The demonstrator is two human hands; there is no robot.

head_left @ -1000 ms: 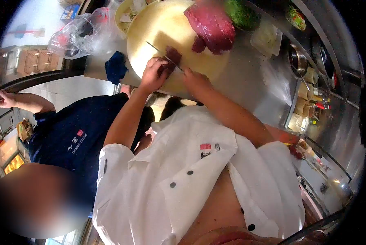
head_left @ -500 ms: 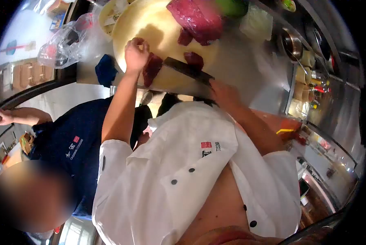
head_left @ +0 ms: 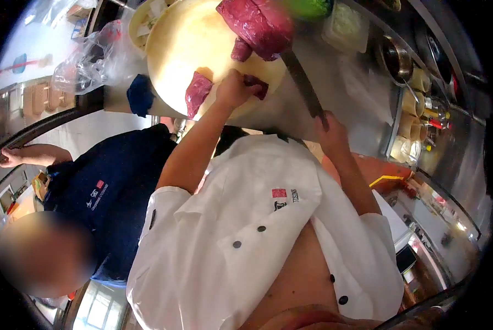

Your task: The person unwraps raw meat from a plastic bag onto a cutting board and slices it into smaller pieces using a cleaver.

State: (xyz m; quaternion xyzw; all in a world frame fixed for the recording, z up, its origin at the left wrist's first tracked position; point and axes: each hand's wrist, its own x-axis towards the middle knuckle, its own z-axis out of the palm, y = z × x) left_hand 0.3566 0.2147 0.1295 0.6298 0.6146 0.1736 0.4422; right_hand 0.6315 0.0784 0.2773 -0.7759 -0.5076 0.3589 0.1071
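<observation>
On the round cutting board, my left hand has its fingers closed on a small dark red piece of meat. My right hand grips the handle of a long kitchen knife. Its blade slants up and left past the board's right edge, its tip by the large slab of red meat at the back. A small meat chunk lies against that slab. Left of my left hand rests another piece of red meat, apart from it.
A clear plastic container stands behind on the metal counter. Left of the board are a dark blue cloth and a plastic bag. A person in a dark shirt is close on my left. Pans line the right.
My left hand has moved right, from beside the left meat piece onto the small right one. The knife has swung away from that piece, right and toward the large slab.
</observation>
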